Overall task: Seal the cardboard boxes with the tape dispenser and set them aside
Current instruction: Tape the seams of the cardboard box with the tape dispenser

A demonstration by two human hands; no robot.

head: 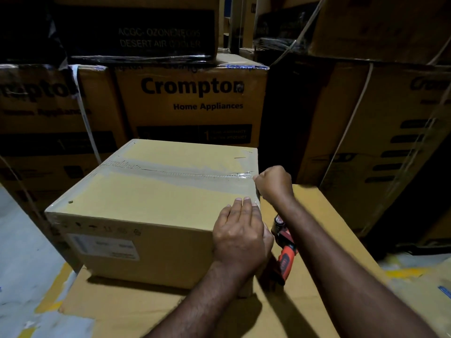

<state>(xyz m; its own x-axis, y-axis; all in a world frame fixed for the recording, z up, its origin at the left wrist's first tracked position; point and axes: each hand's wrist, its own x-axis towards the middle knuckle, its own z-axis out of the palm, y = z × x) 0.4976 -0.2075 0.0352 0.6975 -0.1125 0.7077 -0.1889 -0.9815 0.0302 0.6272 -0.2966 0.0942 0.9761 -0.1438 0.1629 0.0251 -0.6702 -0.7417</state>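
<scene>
One cardboard box (146, 203), mid-frame, top seam taped across.
Best to brace the box and draw the tape (183, 175) end snugly down over the right edge. Left hand (240, 231) lies flat, fingers straight, pressing the near right corner; right hand (274, 184), curled tight, seems to pinch the tape end; tape dispenser (285, 254) lies just below, ungripped.

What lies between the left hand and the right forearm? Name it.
The tape dispenser, beside the box, sits between the left hand and the right forearm, seen in the head view.
</scene>
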